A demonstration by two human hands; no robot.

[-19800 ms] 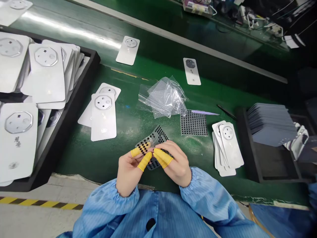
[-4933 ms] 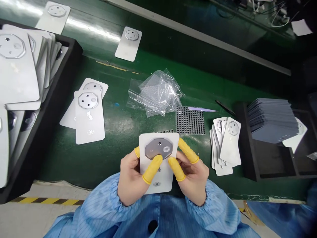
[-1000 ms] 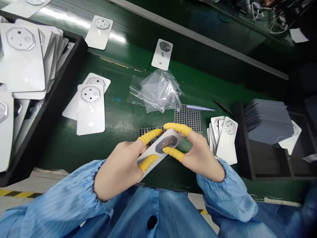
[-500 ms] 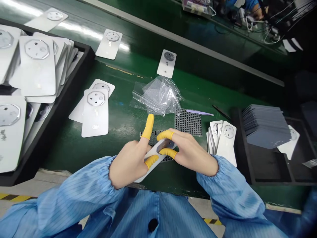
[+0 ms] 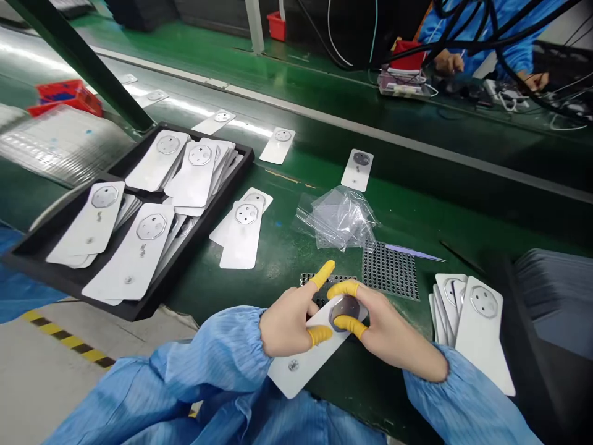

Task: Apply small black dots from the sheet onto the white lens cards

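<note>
Both hands hold a silver-white phone back cover, tilted above the bench edge. My left hand grips its left side with the thumb on the face and the index finger stretched out. My right hand pinches the upper end around its dark octagonal camera area, thumb in front and index finger behind. Yellow finger cots cover the thumbs and index fingers. Just behind the hands lie a black dotted sheet, partly hidden, and another dotted sheet with a lilac pair of tweezers touching it.
A black tray of stacked covers stands left, with two loose covers beside it. Crumpled clear plastic lies mid-bench. More covers and a dark tray are at right. A co-worker's hands show across the bench.
The view has swung left, bringing more of the black tray into sight. The held cover now shows more of its face. Both hands keep their hold.
</note>
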